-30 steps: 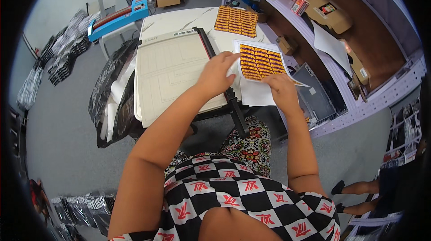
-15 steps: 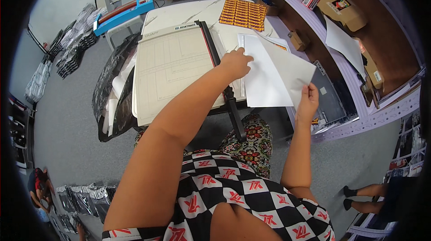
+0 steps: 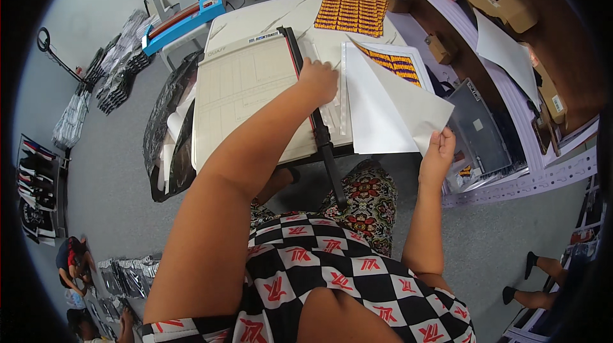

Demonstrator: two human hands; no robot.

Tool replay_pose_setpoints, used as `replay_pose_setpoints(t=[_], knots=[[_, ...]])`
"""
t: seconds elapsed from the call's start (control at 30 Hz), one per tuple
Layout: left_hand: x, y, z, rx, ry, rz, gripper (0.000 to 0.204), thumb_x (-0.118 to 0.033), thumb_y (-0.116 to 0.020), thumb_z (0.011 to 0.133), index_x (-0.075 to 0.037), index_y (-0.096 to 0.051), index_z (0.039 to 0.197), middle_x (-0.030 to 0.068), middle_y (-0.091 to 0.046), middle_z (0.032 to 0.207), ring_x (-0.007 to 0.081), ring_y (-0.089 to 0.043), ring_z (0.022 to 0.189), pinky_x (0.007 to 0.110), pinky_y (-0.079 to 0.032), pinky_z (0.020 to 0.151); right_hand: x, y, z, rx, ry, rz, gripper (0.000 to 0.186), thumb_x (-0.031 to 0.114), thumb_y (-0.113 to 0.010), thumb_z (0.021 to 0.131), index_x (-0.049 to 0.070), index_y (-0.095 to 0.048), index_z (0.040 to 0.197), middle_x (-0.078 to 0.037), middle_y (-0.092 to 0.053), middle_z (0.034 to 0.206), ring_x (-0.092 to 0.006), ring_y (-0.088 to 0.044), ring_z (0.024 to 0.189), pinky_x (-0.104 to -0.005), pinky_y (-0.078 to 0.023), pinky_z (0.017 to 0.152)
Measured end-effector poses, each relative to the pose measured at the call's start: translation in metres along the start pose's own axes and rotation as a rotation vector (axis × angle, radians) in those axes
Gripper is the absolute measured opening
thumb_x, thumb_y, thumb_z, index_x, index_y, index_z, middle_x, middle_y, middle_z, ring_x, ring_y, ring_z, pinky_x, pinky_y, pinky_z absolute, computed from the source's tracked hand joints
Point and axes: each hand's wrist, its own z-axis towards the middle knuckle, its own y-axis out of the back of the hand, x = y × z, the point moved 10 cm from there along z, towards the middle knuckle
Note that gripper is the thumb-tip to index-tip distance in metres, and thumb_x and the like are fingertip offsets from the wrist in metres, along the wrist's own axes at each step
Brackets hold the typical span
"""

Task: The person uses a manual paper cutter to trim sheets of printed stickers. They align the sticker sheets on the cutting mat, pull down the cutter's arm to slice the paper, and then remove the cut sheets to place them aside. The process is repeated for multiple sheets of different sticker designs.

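Note:
My right hand (image 3: 438,153) pinches the lower right corner of a large white sheet (image 3: 408,97), which is lifted and folded over toward me. Its lower left part lies on the table. Under the raised sheet shows a page of yellow and purple printed labels (image 3: 401,67). My left hand (image 3: 319,81) is at the blade side of a paper cutter (image 3: 246,94), fingers curled downward; whatever they hold is hidden. Narrow clear strips (image 3: 343,110) lie between that hand and the sheet. The cutter's black blade arm (image 3: 331,167) slants down toward my lap.
Another printed label sheet (image 3: 351,13) lies at the table's far edge. Left of the cutter hangs a black plastic bag (image 3: 167,132). A blue laminator-like machine (image 3: 185,20) stands beyond it. Purple shelving (image 3: 504,87) holds boxes on the right. Other people crouch at lower left.
My left hand has moved left off the white sheet to the cutter's edge, its fingers now more curled. My right hand keeps the corner; more printed labels show beneath.

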Motion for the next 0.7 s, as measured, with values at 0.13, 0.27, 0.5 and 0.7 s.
replay_pose_setpoints(t=[0.13, 0.27, 0.5, 0.7], knots=[[-0.039, -0.006, -0.004, 0.028, -0.237, -0.107, 0.053, -0.041, -0.039, 0.083, -0.010, -0.035, 0.126, 0.0088, -0.032, 0.132, 0.0254, -0.029, 0.121, 0.046, -0.024, 0.096, -0.002, 0.008, 0.003, -0.051, -0.035, 0.046, 0.023, 0.011, -0.043, 0.088, -0.004, -0.042, 0.105, -0.011, -0.054, 0.097, -0.0137, -0.052, 0.087, -0.0241, -0.038, 0.080], [-0.034, -0.012, -0.012, 0.181, -0.175, -0.019, 0.056, -0.045, -0.036, 0.083, -0.008, -0.034, 0.126, 0.0080, -0.029, 0.134, 0.0248, -0.026, 0.124, 0.046, -0.023, 0.097, -0.013, 0.015, 0.003, -0.114, -0.039, 0.073, 0.022, 0.011, -0.044, 0.087, -0.004, -0.044, 0.104, -0.011, -0.054, 0.097, -0.0133, -0.051, 0.088, -0.0248, -0.039, 0.079], [-0.019, -0.021, -0.011, 0.213, -0.079, -0.006, 0.058, -0.048, -0.040, 0.080, -0.006, -0.043, 0.120, 0.0080, -0.036, 0.130, 0.0235, -0.029, 0.122, 0.043, -0.024, 0.096, 0.021, -0.036, -0.014, 0.168, 0.171, -0.630, 0.025, 0.023, -0.040, 0.088, 0.006, -0.051, 0.103, -0.019, -0.057, 0.091, -0.0358, -0.054, 0.082, -0.0367, -0.043, 0.071], [-0.012, -0.017, -0.013, 0.202, -0.024, 0.074, 0.051, -0.048, -0.046, 0.077, -0.007, -0.058, 0.104, 0.0077, -0.049, 0.116, 0.0232, -0.038, 0.113, 0.043, -0.023, 0.095, 0.017, -0.044, -0.003, 0.243, 0.112, -0.694, 0.021, 0.018, -0.043, 0.086, 0.005, -0.051, 0.101, -0.018, -0.057, 0.090, -0.0345, -0.055, 0.084, -0.0360, -0.043, 0.073]])
